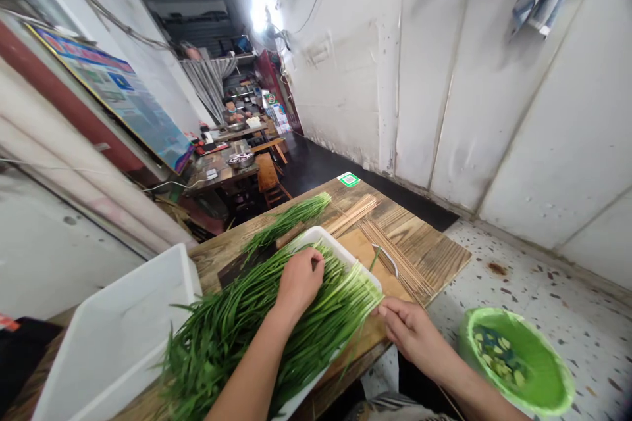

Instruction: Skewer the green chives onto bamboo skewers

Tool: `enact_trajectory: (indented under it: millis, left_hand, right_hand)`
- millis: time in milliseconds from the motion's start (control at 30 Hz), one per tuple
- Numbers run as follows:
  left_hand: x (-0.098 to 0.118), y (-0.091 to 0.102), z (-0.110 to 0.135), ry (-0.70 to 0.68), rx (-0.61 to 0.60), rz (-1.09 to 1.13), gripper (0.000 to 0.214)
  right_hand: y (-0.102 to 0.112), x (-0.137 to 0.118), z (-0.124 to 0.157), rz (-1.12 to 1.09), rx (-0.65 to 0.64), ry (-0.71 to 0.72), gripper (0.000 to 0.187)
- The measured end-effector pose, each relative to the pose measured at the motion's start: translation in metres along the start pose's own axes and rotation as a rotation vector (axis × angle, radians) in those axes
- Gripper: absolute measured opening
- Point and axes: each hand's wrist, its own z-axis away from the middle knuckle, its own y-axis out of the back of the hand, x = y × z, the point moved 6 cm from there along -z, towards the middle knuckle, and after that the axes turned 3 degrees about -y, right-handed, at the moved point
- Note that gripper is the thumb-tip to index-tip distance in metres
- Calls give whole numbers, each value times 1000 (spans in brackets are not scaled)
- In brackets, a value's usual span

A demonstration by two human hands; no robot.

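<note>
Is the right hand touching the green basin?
Apart. The head view shows speckled floor between the right hand and the green basin.

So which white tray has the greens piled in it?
The tray beneath the left hand, greens spilling over its edge; the other tray, at picture left, has a bare white inside.

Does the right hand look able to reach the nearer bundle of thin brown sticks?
Probably yes: the right hand is close to the nearer bundle of sticks, which looks mostly uncovered.
</note>
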Motion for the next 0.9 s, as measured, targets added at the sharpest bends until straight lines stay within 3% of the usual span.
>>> enact_trajectory:
  millis: [167, 233, 333, 533, 700, 900]
  left_hand:
    - [8, 22, 7, -41, 188, -256, 22]
    - [12, 20, 8, -93, 167, -289, 22]
    - [12, 6, 7, -128, 54, -246, 18]
    - [6, -12, 2, -66, -18, -161, 16]
    - [4, -13, 1, -44, 31, -63, 13]
    - [3, -8, 5, -7, 35, 264, 15]
  right_hand:
    - [0, 2, 0, 10, -3, 15, 28]
    - [0, 3, 0, 7, -2, 13, 28]
    - [0, 2, 1, 0, -3, 12, 28]
    - [0, -1, 2, 26, -19, 13, 28]
    - [1, 1, 1, 56, -7, 16, 27]
    - [1, -3, -1, 59, -13, 19, 28]
